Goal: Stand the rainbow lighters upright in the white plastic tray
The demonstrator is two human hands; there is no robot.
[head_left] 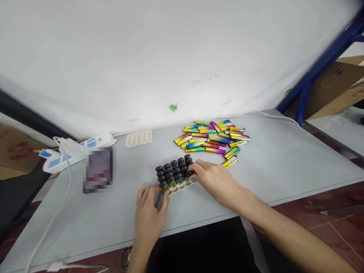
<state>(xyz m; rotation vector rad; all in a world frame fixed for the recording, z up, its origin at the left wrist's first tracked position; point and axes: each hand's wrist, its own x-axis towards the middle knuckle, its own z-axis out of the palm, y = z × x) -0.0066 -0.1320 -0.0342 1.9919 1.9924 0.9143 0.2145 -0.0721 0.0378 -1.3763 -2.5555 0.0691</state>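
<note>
Several lighters (179, 176) stand upright in rows, dark ends up, in a cream tray with oval holes (182, 187). Bare holes show along its near edge. At the tray's near left corner, my left hand (150, 206) is closed, thumb and forefinger on the edge. My right hand (212, 178) reaches in from the right, its fingers pinched on a lighter (189, 174) at the right end of the rows; the fingers partly cover it. Beyond it lies a loose pile of shiny rainbow-coloured lighters (215, 141) on the grey table.
Another cream tray with holes (139, 138) lies near the wall. To the left are a power strip (92, 143) with plugs, a white cable (69, 178) and a blurred dark object (98, 169). Blue metal framing (303, 99) and cardboard boxes (330, 87) stand at the right.
</note>
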